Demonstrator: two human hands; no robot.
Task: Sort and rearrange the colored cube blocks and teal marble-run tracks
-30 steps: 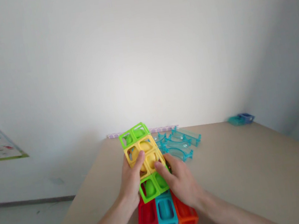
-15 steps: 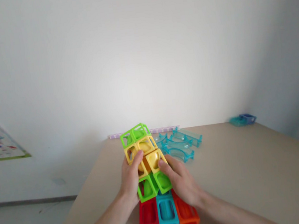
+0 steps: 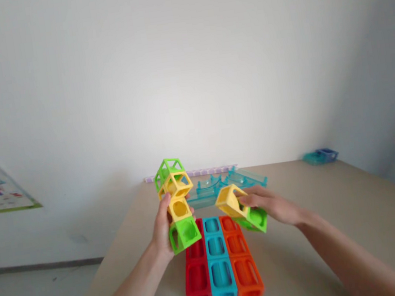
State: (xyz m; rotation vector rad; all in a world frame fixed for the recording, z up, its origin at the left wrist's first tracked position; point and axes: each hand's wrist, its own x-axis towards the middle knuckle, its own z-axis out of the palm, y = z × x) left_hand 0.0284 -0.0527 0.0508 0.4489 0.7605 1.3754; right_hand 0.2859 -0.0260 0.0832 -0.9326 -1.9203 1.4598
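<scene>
A: Beige tabletop point(image 3: 302, 211) against a plain white wall. What had changed?

B: The green-and-yellow cube block had split. The left hand point(image 3: 162, 226), fingers clamped, held a four-cube column point(image 3: 176, 205) upright. The right hand point(image 3: 275, 205), swung rightward, gripped a yellow-and-green pair point(image 3: 241, 208). Below both, red, blue and orange base blocks point(image 3: 219, 262) lay uncovered.
</scene>
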